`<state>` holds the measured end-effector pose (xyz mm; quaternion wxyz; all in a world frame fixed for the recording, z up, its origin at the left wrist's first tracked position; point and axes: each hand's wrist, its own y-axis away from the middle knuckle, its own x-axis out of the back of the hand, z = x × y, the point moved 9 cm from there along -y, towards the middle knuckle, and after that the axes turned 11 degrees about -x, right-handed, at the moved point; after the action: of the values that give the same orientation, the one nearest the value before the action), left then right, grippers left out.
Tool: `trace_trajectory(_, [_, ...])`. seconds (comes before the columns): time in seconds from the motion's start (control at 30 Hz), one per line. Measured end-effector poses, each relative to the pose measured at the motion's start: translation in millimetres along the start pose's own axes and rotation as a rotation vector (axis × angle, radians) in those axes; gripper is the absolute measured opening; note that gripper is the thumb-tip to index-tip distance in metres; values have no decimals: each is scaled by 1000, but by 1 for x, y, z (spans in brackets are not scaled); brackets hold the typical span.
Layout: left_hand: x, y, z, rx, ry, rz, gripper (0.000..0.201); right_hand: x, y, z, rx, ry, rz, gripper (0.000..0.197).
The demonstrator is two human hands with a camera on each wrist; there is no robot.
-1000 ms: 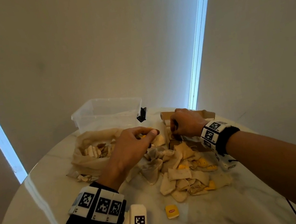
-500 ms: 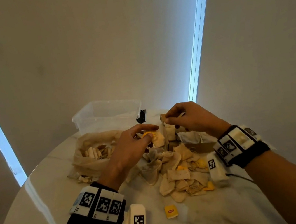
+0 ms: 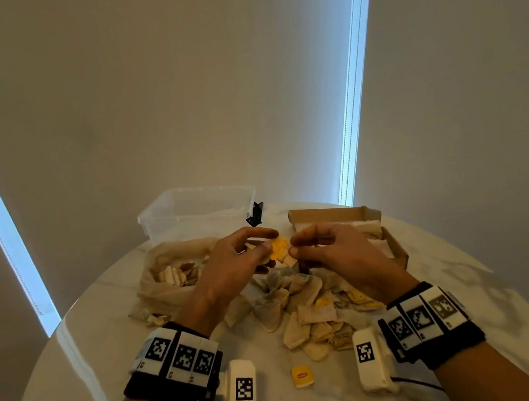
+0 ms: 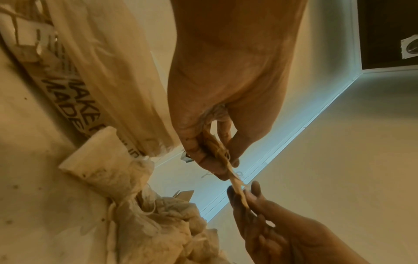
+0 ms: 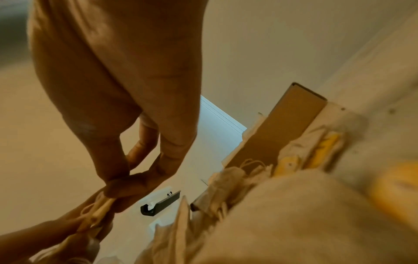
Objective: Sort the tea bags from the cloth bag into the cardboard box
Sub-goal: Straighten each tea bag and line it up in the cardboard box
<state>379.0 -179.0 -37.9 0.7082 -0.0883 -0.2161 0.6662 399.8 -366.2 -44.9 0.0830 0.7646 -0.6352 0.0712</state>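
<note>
Above the middle of the round marble counter (image 3: 74, 362), the left hand (image 3: 232, 267) and the right hand (image 3: 330, 252) meet over a small bundle of tea bags (image 3: 279, 250) with a yellow tag on top. The left grip is closed round the bundle, thumb on one side and curled fingers on the other; the left wrist view shows the bags (image 4: 222, 157) and their strings pressed flat between them. The right grip is a narrow pinch, thumb and fingertips (image 5: 135, 182) closed on the near end of the same bundle (image 5: 101, 209), so both hands have hold of it and it hangs clear of the counter. Beneath and toward the person lies a loose pile of tea bags (image 3: 308, 311) spread on the counter, some with yellow tags. A single yellow tag (image 3: 302, 375) lies apart, nearer the person, between the two wrists. To the left of the hands sits the cloth bag (image 3: 165, 285), its mouth open with more tea bags showing inside. To the right, just behind the right hand, stands the cardboard box (image 3: 362, 216), open, with pale tea bags lying in it. Behind the cloth bag is a clear plastic tub (image 3: 195, 211), and a small black clip (image 3: 255, 214) lies just beside the tub's right corner.
</note>
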Motion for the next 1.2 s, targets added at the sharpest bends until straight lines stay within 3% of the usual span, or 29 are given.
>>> trace_trajectory(0.2, [1, -1, -9, 48, 39, 30, 19, 11, -1, 12, -14, -129, 46, 20])
trace_trajectory(0.53, [-19, 1, -23, 309, 535, 38, 46, 6, -4, 16, -30, -165, 20, 21])
trace_trajectory(0.7, [-18, 3, -19, 273, 441, -14, 39, -5, -2, 15, -7, -113, -67, 20])
trace_trajectory(0.83, [-15, 0, -21, 220, 304, -41, 48, 10, 3, 9, 50, -90, 49, 18])
trace_trajectory(0.97, [-9, 0, -25, 248, 291, 8, 47, 13, 6, -6, 177, 73, 96, 25])
trace_trajectory(1.07, [-15, 3, -25, 295, 340, -33, 43, -3, 9, -16, 288, 319, 11, 38])
trace_trajectory(1.2, [-23, 9, -23, 362, 457, -54, 42, -13, 8, -10, 291, 522, -5, 38])
